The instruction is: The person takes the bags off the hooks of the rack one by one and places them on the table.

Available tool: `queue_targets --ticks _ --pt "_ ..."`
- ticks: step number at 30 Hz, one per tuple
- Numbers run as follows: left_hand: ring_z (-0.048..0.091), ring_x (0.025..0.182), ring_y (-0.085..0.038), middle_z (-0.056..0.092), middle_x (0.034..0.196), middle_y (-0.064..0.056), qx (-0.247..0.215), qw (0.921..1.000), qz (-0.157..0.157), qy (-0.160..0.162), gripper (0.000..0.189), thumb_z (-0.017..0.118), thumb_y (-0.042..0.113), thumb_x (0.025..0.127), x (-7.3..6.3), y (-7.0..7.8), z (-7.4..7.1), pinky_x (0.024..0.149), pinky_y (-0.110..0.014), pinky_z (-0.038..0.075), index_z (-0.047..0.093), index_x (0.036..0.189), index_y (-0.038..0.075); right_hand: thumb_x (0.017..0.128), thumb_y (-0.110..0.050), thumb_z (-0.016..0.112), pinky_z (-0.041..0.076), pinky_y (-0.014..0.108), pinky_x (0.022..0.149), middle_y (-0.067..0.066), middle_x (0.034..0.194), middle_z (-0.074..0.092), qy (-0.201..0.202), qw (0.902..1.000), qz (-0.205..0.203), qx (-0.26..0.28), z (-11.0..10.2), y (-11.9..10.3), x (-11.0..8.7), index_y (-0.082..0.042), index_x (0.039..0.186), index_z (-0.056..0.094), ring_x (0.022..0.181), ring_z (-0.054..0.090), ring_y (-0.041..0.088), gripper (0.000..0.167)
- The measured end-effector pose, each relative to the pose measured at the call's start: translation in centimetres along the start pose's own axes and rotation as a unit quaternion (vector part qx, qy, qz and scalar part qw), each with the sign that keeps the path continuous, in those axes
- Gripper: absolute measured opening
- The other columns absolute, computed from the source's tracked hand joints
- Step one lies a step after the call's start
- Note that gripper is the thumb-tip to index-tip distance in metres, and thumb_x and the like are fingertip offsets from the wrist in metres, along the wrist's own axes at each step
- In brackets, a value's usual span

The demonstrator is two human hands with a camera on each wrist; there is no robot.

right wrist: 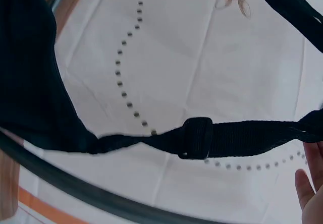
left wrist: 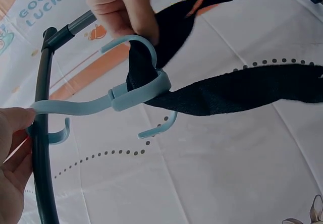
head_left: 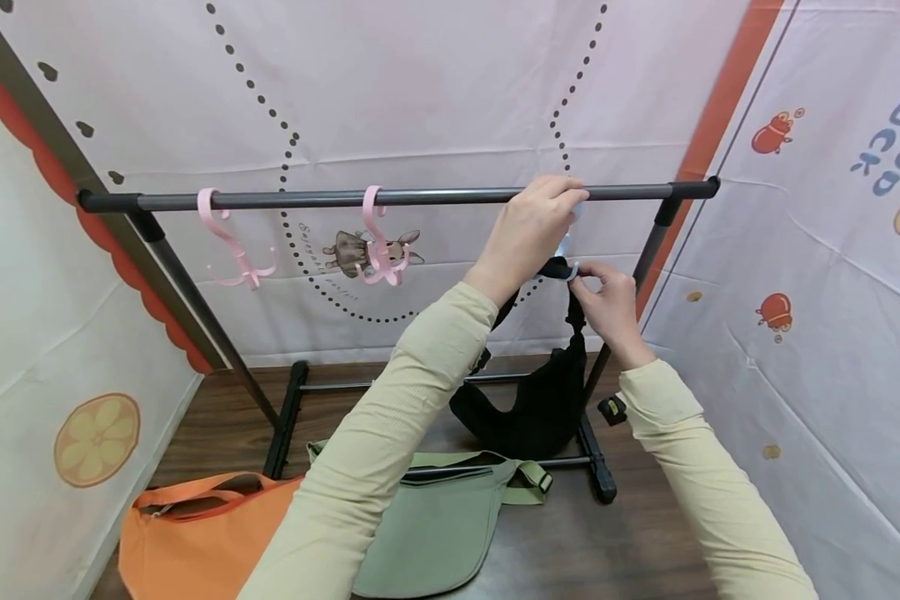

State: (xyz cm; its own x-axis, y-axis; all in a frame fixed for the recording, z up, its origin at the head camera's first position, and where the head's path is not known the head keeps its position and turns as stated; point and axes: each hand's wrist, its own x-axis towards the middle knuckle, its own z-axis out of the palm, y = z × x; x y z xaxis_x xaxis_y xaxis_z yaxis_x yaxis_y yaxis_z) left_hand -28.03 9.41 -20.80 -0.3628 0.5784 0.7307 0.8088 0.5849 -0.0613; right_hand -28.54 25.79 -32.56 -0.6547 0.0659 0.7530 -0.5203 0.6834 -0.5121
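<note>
A light blue pronged hook (left wrist: 86, 105) hangs over the rack's top bar (head_left: 442, 197). My left hand (head_left: 534, 229) grips the hook's upper end at the bar, thumb and fingers on either side. A black strap (left wrist: 232, 90) loops over the hook's lower prongs. Beside a prong, my right hand (head_left: 609, 302) pinches the strap, thumb against the fabric in the left wrist view. Below hangs the black bag (head_left: 540, 404) on this strap, its slider buckle (right wrist: 198, 138) visible in the right wrist view.
Two pink hooks, a left one (head_left: 236, 242) and a middle one (head_left: 378, 237), hang on the bar. An orange bag (head_left: 202, 533) and a green bag (head_left: 435, 533) lie low in front. A small black object (head_left: 612, 409) lies on the floor by the rack's right leg (head_left: 602, 475).
</note>
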Motion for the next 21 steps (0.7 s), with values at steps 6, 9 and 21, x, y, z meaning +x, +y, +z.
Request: queue_targets --ticks 6,9,21 --pt "0.05 0.114 -0.017 0.059 0.118 -0.005 -0.006 1.0 -0.001 -0.001 0.024 0.054 0.005 0.09 0.0 -0.1 0.1 0.101 -0.017 0.031 0.063 0.111 0.003 0.081 0.002 0.057 0.049 0.043 0.079 0.017 0.087 0.068 -0.008 0.9995 -0.021 -0.02 -2.0 -0.8 1.6 0.004 0.09 0.069 0.087 0.063 0.029 0.016" --pt "0.05 0.114 -0.017 0.059 0.117 -0.005 -0.011 0.9999 -0.004 0.0 0.023 0.054 0.007 0.09 0.0 -0.2 0.1 0.099 -0.017 0.034 0.063 0.111 0.003 0.081 0.001 0.057 0.049 0.042 0.077 0.016 0.086 0.068 -0.009 0.9981 -0.052 -0.032 -2.8 -1.4 2.5 0.004 0.089 0.07 0.084 0.063 0.028 0.016" --pt "0.05 0.114 -0.017 0.059 0.118 -0.006 -0.021 0.9997 -0.006 0.007 0.023 0.05 0.004 0.091 -0.1 -0.2 0.2 0.099 -0.016 0.033 0.064 0.11 0.003 0.08 -0.004 0.058 0.049 0.04 0.07 0.014 0.078 0.069 0.041 0.9918 -0.093 -0.078 -3.5 -5.8 4.3 0.001 0.086 0.072 0.074 0.064 0.026 0.016"
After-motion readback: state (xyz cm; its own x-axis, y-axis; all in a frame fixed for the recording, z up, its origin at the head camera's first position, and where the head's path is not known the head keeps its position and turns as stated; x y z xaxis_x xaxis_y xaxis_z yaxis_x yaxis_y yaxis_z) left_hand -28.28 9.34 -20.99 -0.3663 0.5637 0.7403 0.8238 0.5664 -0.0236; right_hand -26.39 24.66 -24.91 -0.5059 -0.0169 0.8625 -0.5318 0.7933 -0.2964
